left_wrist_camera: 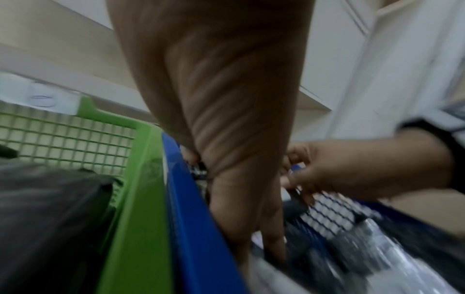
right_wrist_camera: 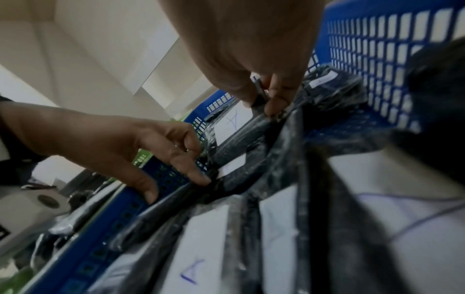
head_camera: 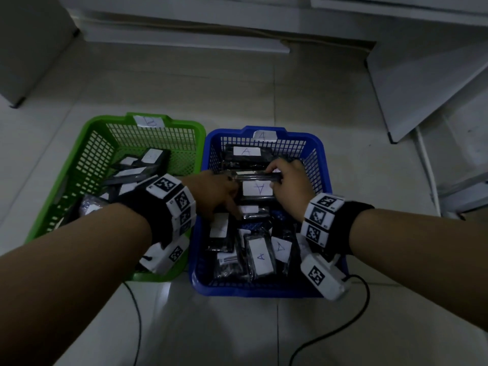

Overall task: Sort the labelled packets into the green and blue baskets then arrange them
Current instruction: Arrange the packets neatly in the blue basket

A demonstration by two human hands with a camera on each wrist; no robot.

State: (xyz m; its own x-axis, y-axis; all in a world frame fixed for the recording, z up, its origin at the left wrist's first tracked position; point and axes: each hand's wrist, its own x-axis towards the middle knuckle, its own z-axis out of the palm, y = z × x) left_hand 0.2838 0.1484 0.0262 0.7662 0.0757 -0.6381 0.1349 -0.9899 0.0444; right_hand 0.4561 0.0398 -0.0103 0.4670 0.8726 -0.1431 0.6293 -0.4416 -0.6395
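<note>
Both hands are inside the blue basket [head_camera: 320, 165], which sits on the floor at 3 o'clock of the green basket [head_camera: 87, 143], their rims touching. The thing in play is one black packet [head_camera: 257, 177] held on edge across the far half of the blue basket, its long axis running 9 to 3 o'clock, with one hand at each end.

The right hand [head_camera: 286, 184] is at the 3 o'clock end. In the right wrist view its thumb and fingers [right_wrist_camera: 276, 103] are curled and pinching the packet's edge. The left hand [head_camera: 215, 192] is at the 9 o'clock end; its upper fingers [right_wrist_camera: 187, 148] bend onto that end, while the index finger points toward 6 o'clock into the loose packets below. The grip there looks lighter, though motion blur hides the detail.

Directly at 6 o'clock of the held packet lies a flat packet with an "A" label [head_camera: 257, 188] face up, and at 12 o'clock another "A" packet [head_camera: 247, 151] rests against the far wall. More "A" packets lie jumbled at the near end.

I judge sorting done here and arranging under way. The next move seems to turn on keeping that 9-to-3 axis level while the packet is set between its two neighbours. Both hands are equally near, so neither needs to reach.
</note>
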